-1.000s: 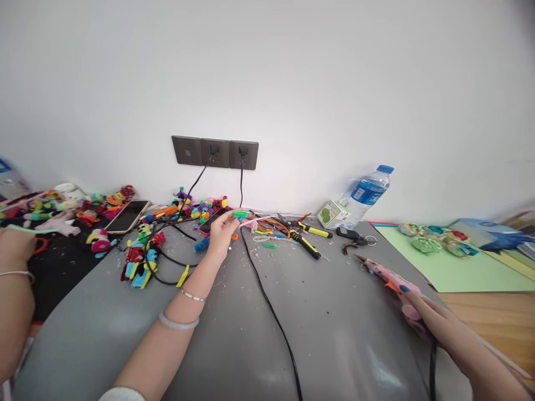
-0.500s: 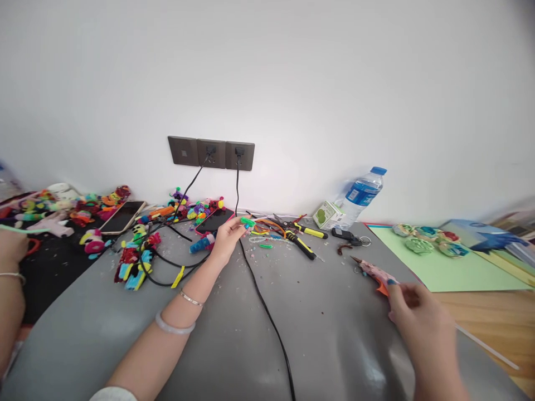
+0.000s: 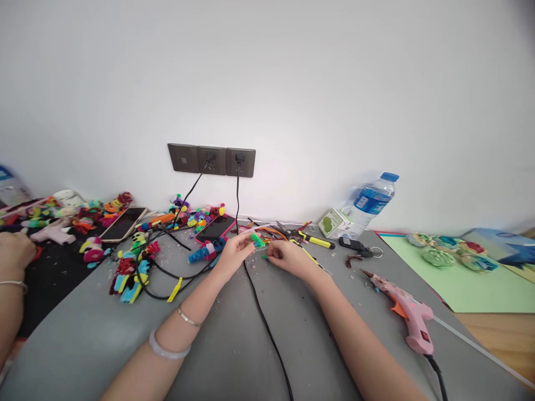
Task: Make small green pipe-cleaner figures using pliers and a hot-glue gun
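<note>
My left hand [image 3: 239,253] pinches a bent, fuzzy bright-green pipe cleaner piece [image 3: 258,240] between thumb and fingertips, above the grey table. Just to its right, my right hand [image 3: 290,258] is low over the table with its fingers drawn together. Its fingertips close on a small green pipe cleaner piece [image 3: 263,257], mostly hidden by them. The pink glue gun [image 3: 416,317] lies on its side at the right, its nozzle pointing up and left and a white glue stick sticking out behind. Behind my hands are yellow-and-black pliers [image 3: 320,240] and loose pipe cleaners.
Black cords run from the wall sockets [image 3: 240,162] across the grey table [image 3: 234,345]. Around lie pipe cleaner figures [image 3: 130,275], phones [image 3: 123,224], a water bottle [image 3: 373,200], a small box [image 3: 334,223], keys [image 3: 355,245] and green paper [image 3: 493,295]. Another person's hand [image 3: 14,253] is at far left.
My right hand has let go of the glue gun, now lying on the table, and moved left to the small green piece. My left hand still holds its green pipe cleaner piece.
</note>
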`<state>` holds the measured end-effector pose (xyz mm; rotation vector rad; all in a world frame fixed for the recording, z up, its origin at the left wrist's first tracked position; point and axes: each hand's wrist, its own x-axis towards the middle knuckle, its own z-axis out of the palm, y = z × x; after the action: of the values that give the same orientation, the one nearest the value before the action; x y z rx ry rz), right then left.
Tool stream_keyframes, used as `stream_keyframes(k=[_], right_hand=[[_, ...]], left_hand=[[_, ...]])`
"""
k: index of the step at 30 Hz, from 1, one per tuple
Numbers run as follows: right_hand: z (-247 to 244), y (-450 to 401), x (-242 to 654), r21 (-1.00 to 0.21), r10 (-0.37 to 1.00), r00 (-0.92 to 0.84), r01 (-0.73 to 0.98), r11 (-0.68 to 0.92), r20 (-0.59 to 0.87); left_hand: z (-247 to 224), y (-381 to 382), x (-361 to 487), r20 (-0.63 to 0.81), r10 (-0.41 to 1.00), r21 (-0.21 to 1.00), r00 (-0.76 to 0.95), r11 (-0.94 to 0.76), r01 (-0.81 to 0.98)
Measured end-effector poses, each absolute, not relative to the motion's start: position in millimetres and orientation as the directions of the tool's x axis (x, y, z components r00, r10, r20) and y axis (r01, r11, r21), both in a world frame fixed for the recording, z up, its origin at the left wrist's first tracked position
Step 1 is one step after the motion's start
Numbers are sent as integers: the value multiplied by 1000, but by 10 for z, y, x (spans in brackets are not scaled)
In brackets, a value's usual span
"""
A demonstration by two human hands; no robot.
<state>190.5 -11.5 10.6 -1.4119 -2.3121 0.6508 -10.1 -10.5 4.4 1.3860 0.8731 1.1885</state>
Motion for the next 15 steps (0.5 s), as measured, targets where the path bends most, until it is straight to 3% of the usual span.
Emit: stream_keyframes(k=[4,9,12,15], right_hand=[[64,-112,2016,-684,904,-411,626,374,118],[149,-143,2046,-950,977,-202,285,128,71],[189,-168,2000,-999,980,-198,37,-14,-21],[185,-188,1955,-993,966,-249,-75,-90,-69]], left_hand=[[34,-94,-62,170,947,985,274,-153,-82],[7,-82,-66,137,947,988,289,-108,-114],[-13,-80,-66,123,951,987,284,-89,-132],[-18,-88,-61,127,941,989,313,-96,-111]])
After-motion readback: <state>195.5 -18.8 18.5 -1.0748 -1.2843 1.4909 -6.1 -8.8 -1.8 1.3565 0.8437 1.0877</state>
